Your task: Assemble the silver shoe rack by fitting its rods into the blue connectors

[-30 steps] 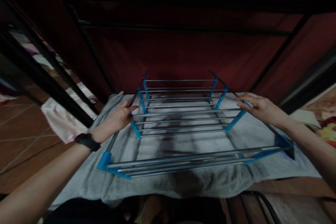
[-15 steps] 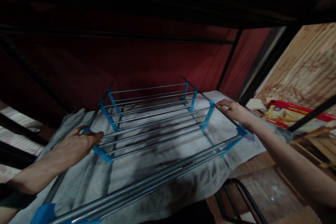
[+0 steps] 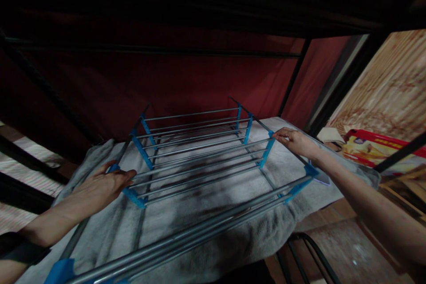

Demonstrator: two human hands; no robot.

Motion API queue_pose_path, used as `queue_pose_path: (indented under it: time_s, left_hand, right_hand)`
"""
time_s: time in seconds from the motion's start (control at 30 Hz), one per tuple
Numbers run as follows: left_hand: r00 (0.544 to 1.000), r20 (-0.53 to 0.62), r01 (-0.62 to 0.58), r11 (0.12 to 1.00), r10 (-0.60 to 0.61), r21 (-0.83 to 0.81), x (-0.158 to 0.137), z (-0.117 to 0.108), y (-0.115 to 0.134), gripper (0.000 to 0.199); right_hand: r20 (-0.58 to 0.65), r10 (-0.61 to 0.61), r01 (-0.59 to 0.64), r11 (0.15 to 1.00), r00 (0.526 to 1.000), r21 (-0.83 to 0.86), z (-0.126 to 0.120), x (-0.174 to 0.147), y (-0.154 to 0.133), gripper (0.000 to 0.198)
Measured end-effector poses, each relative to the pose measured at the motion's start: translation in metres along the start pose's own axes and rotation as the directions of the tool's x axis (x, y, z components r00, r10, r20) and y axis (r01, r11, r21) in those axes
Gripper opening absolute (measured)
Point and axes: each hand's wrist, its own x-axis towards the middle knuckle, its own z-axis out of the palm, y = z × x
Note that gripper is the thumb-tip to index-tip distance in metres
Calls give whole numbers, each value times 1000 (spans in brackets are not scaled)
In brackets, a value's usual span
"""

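Observation:
A shoe rack (image 3: 199, 167) of grey metal tubes with blue plastic joints lies on its side across a grey blanket (image 3: 213, 211). My left hand (image 3: 108, 182) is closed over the blue joint on the rack's left side, with its thumb near the end of a crossbar. On the opposite side, my right hand (image 3: 294, 141) grips the side pole by a blue joint (image 3: 271, 134), fingertips together. The nearest tier (image 3: 186, 235) runs slantwise below both hands. Part of the left joint is hidden under my fingers.
Black metal frame bars (image 3: 296, 80) stand around the bed, before a dark red curtain (image 3: 186, 80). A red and yellow box (image 3: 376, 148) sits at the right. A flat pale-edged object (image 3: 322, 178) rests by the rack's right corner. A black tubular frame (image 3: 309, 253) stands below.
The view has shifted slightly, so the rack and both hands appear a little lower and further right. Both hands keep their places on the rack.

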Motion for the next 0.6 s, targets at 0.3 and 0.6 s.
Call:
queue_pose_path:
  time_s: [0.3,0.6]
  left_hand:
    - [997,60,55,998,-53,-28,-2,-32,38,39]
    - [994,8,111,973,-112,-200,-7,-41,46,24]
  right_hand:
    - [123,-376,373,926,918,53,30,51,-80,39]
    - [327,-603,600,790,727,122,110,106,-221,34]
